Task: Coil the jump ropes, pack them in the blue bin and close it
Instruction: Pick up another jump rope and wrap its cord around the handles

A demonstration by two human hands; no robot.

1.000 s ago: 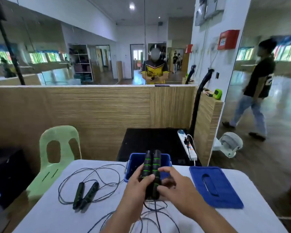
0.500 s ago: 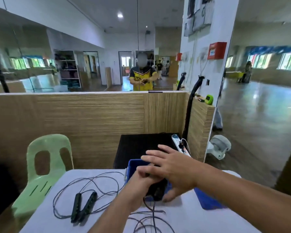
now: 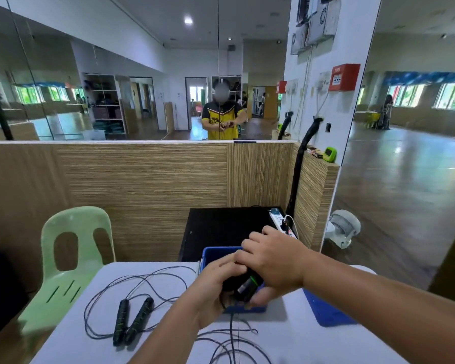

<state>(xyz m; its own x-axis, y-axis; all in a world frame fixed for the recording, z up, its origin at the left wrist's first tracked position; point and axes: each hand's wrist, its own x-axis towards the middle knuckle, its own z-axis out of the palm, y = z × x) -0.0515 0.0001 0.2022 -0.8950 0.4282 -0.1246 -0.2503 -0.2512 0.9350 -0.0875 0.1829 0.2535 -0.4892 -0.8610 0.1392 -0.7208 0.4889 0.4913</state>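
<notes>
Both hands meet over the blue bin at the far edge of the white table. My left hand and my right hand grip the black-and-green handles of one jump rope, tilted over the bin. Its thin dark cord hangs down and lies in loose loops on the table in front of me. A second jump rope lies uncoiled at the left, its two handles side by side. The blue lid lies flat to the right of the bin, partly hidden by my right arm.
A light green plastic chair stands at the table's left. Behind the table are a black surface with a white power strip, a wooden partition and a mirror wall. A white fan sits on the floor at right.
My right hand moved from beside the upright handles to over them, and the handles tilted down over the bin. The camera tilted upward; a person walking at right left the view.
</notes>
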